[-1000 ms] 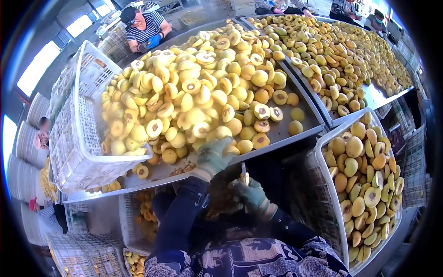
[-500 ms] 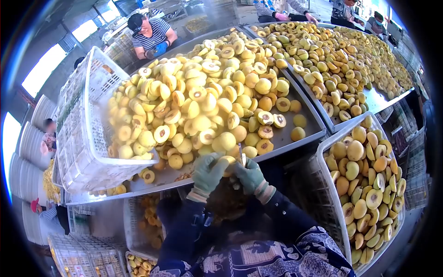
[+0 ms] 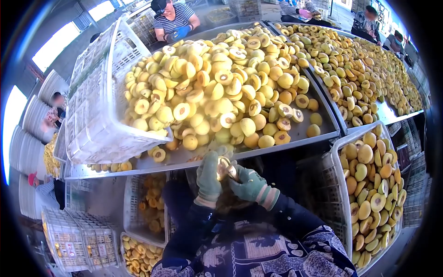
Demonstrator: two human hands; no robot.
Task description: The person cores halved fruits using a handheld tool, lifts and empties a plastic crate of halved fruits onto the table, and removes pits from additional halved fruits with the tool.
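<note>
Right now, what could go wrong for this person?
The cut fruit in the gloved left hand might slip, with the right hand close against it. Loose fruits near the table's front edge could roll off. The full crate might spill if bumped.

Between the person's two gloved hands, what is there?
A fruit, its inside showing, lies between the left hand and the right hand in the head view; finer detail there is blurred.
</note>
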